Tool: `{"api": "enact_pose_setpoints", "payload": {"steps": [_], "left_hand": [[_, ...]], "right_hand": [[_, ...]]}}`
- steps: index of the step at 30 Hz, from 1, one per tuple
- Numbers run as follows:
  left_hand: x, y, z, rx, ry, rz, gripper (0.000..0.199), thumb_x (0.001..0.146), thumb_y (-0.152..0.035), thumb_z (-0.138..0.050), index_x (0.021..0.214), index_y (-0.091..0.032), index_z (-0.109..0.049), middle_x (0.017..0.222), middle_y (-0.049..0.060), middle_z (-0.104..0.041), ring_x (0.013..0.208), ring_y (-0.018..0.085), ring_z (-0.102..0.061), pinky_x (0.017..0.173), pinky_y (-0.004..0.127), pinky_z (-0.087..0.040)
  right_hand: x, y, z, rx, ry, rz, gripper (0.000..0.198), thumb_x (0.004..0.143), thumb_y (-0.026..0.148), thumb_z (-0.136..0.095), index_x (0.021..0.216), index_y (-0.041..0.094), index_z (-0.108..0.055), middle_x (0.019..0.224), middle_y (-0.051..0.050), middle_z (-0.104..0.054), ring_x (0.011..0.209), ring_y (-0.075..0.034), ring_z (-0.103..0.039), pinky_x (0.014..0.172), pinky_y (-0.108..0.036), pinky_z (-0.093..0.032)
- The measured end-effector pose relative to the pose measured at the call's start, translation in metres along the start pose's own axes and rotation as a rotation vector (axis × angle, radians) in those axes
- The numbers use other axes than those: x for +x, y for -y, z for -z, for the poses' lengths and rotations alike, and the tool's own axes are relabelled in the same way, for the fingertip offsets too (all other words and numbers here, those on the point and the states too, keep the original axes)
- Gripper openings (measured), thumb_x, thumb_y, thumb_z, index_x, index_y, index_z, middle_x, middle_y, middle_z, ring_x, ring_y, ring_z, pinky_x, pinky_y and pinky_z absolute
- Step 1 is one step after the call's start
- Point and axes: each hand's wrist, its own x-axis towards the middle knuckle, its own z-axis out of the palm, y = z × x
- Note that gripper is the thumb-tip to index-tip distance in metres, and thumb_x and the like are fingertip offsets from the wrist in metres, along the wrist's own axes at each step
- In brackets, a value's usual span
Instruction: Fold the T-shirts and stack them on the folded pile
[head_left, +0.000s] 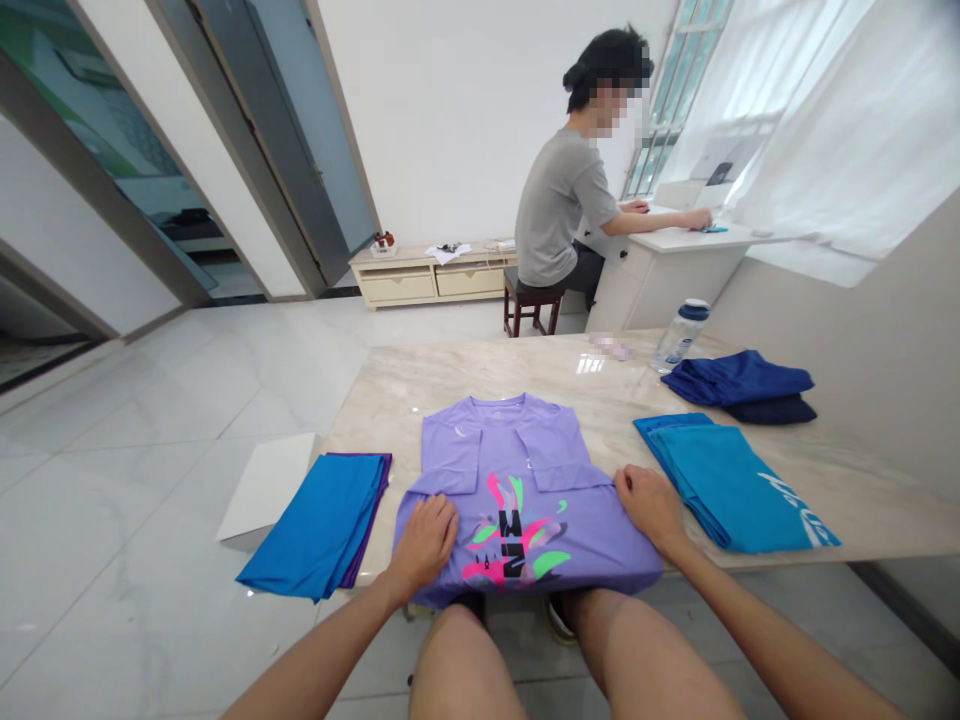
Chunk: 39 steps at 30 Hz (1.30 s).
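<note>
A purple T-shirt [559,500] lies in front of me with its neckline toward the far side and both sleeves folded inward. It has a bright pink, green and black print, and its lower part hangs over the table's near edge. My left hand [427,540] is on the shirt's left side, fingers curled on the fabric. At the right edge, my right hand [651,505] has its fingers closed on the cloth. To the left lies folded blue cloth [319,520] over a darker purple piece [379,510]. Folded teal cloth [727,480] with white lettering rests on the right.
On the marble-patterned table [420,370] stand a water bottle [679,340] and crumpled dark blue cloth [739,380] at the far right. A white box [270,475] is beside the left end. Beyond, a person [559,200] sits on a stool at a white desk [675,240].
</note>
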Motion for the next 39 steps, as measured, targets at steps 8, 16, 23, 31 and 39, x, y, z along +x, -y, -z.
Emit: {"api": "enact_pose_setpoints", "payload": {"steps": [8,16,23,31,39], "left_hand": [[0.0007,-0.0015,0.0001,-0.013,0.000,0.017,0.033,0.116,-0.027,-0.036,0.097,-0.023,-0.063,0.104,0.007,-0.068,0.098,0.025,-0.060,0.092,0.043,-0.047],[0.0009,-0.0018,0.0030,-0.009,0.005,0.011,0.029,0.115,-0.028,-0.039,0.101,-0.023,-0.064,0.106,0.007,-0.069,0.102,0.026,-0.062,0.095,0.044,-0.048],[0.0006,-0.0012,0.0026,0.003,0.010,0.011,0.030,0.116,-0.026,-0.038,0.097,-0.023,-0.061,0.103,0.006,-0.067,0.100,0.025,-0.062,0.092,0.042,-0.047],[0.0006,-0.0004,0.0010,0.013,-0.003,0.007,0.031,0.116,-0.028,-0.037,0.098,-0.023,-0.062,0.104,0.007,-0.067,0.100,0.025,-0.061,0.093,0.043,-0.047],[0.0006,-0.0016,0.0014,0.000,0.031,0.021,0.031,0.116,-0.026,-0.037,0.100,-0.022,-0.063,0.106,0.007,-0.068,0.102,0.026,-0.061,0.095,0.044,-0.047]], "right_hand": [[-0.0003,0.0001,0.0010,0.003,-0.005,0.014,0.040,0.109,0.027,-0.048,0.078,0.019,-0.071,0.084,-0.014,-0.078,0.080,-0.025,-0.066,0.077,-0.037,-0.033],[-0.0001,-0.0015,-0.0018,0.001,-0.017,0.014,0.039,0.108,0.027,-0.047,0.078,0.019,-0.070,0.082,-0.014,-0.077,0.080,-0.026,-0.066,0.077,-0.037,-0.035],[-0.0001,0.0002,-0.0001,0.006,0.000,0.009,0.037,0.108,0.026,-0.049,0.080,0.018,-0.071,0.084,-0.014,-0.077,0.081,-0.026,-0.068,0.078,-0.037,-0.035],[-0.0002,0.0024,0.0041,0.000,-0.008,-0.002,0.039,0.109,0.026,-0.049,0.077,0.019,-0.070,0.082,-0.013,-0.076,0.080,-0.025,-0.066,0.077,-0.036,-0.034],[0.0002,0.0004,0.0021,-0.006,0.018,0.013,0.038,0.109,0.026,-0.049,0.079,0.018,-0.071,0.085,-0.013,-0.078,0.082,-0.025,-0.068,0.078,-0.036,-0.035]]}}
